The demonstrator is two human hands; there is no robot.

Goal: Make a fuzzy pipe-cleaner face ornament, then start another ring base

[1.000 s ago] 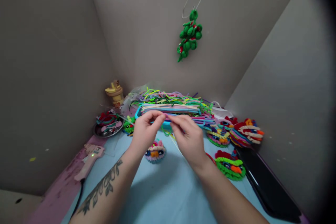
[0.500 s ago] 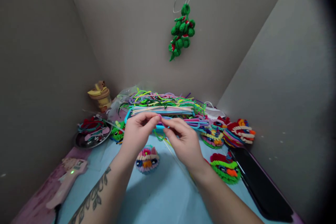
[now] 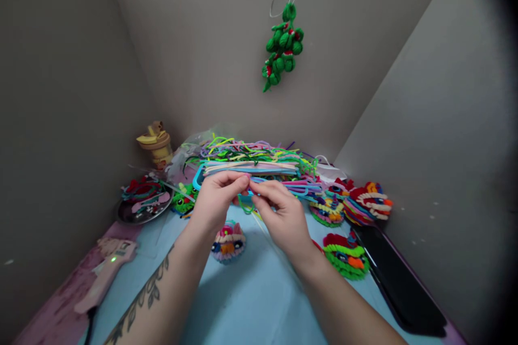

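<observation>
Since the prior frame both hands sit slightly lower, fingertips closer together; twisting appears underway. Round metal dish [image 3: 128,214] at left holds red and green scraps; left hand [image 3: 216,202] and right hand [image 3: 281,215] are each pinched shut on a pink pipe cleaner [image 3: 247,180] above the desk [image 3: 251,302]; behind, blue tray [image 3: 199,177] holds piled pipe cleaners.

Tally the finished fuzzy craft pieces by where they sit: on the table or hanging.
On the table: 5
Hanging on the wall: 1
Total: 6
</observation>
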